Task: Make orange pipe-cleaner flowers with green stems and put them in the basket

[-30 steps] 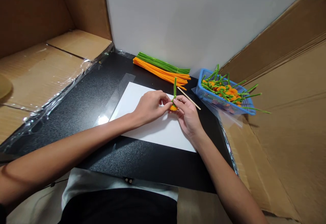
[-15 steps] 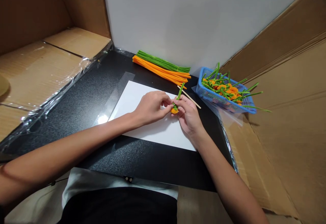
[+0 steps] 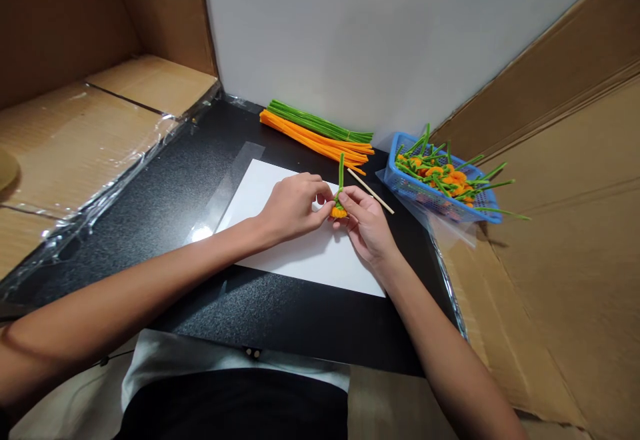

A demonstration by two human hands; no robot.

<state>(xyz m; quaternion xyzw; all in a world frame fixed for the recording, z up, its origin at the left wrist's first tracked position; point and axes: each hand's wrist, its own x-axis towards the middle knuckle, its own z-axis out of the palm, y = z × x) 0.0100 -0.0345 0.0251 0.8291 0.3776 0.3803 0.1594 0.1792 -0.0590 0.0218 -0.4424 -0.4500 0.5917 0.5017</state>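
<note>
Head view: the left hand [image 3: 293,210] and right hand [image 3: 367,223] clenched their fingers [image 3: 323,195] on an orange pipe-cleaner flower [image 3: 339,212] with a green fuzzy stem [image 3: 341,173], held just above a white paper sheet [image 3: 295,247], with a thin wooden skewer [image 3: 370,191] lying beside the sheet.

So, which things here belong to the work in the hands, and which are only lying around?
Work: left hand, right hand, pipe-cleaner flower, green pipe cleaners, orange pipe cleaners, basket of flowers, probably the wooden stick.

Lying around: white paper, cardboard.
</note>
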